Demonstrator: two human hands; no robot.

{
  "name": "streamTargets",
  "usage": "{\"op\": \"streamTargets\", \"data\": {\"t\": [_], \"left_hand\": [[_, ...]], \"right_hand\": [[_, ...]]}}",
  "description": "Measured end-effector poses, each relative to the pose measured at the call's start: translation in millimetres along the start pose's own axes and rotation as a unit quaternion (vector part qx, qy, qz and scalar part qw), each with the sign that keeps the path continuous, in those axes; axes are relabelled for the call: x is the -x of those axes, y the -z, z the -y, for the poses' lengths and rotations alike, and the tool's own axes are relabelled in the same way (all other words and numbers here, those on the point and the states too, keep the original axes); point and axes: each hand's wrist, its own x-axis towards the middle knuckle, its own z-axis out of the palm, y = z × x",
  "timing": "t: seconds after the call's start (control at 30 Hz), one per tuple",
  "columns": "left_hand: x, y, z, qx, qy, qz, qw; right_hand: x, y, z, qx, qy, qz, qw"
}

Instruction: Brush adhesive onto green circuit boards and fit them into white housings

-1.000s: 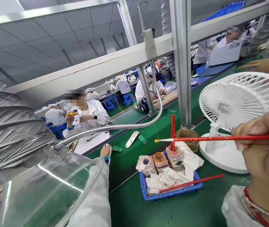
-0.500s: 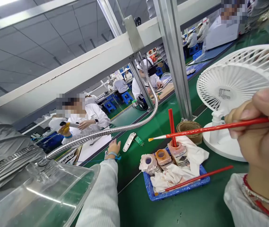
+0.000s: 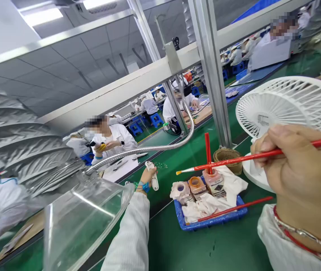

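Observation:
My right hand (image 3: 295,169) is close to the camera at the right, fingers pinched on a red-handled brush (image 3: 233,160) whose tip points left above the blue tray (image 3: 205,224). My left hand (image 3: 146,177), arm stretched out in a white sleeve, grips a white elongated plastic part (image 3: 152,177) lifted off the green bench. A small green circuit board (image 3: 160,165) lies just beyond it. In the tray stand three small stained bottles (image 3: 197,187), one with a red brush (image 3: 207,152) upright in it, plus white rags and another red brush (image 3: 235,209).
A white desk fan (image 3: 284,109) stands at the right, behind a brown tape roll (image 3: 228,154). A clear hood (image 3: 84,218) on a flexible metal hose (image 3: 149,149) and silver ducting (image 3: 27,146) fill the left. Metal posts (image 3: 213,71) rise behind the tray. People in white work across the bench.
My left hand reached forward, closed on the white plastic part and lifted it from the bench. My right hand with the brush stayed roughly in place while the view shifted.

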Motion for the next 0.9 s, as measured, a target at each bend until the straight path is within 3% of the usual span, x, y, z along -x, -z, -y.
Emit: {"op": "streamTargets", "data": {"t": [0.1, 0.23, 0.33, 0.43, 0.5, 0.6, 0.9], "left_hand": [[52, 19.3, -5, 0.102, -0.024, -0.043, 0.994], [136, 51.3, -14, 0.194, -0.025, -0.059, 0.979], [195, 67.4, -21, 0.22, 0.016, -0.029, 0.975], [238, 72.1, -30, 0.234, 0.074, 0.056, 0.968], [256, 71.4, -36, 0.238, 0.095, 0.101, 0.961], [272, 69.2, -45, 0.233, 0.107, 0.11, 0.96], [281, 70.0, -54, 0.219, 0.113, 0.107, 0.963]], "right_hand": [[9, -3, 0, 0.026, -0.048, 0.059, 0.997], [25, -12, 1, 0.137, -0.101, 0.224, 0.96], [40, -24, 3, 0.159, -0.12, 0.334, 0.921], [56, -33, 12, 0.086, -0.156, 0.382, 0.907], [66, -35, 20, 0.037, -0.149, 0.385, 0.91], [75, -32, 30, 0.018, -0.104, 0.383, 0.918], [88, -21, 38, 0.022, -0.017, 0.424, 0.905]]}}
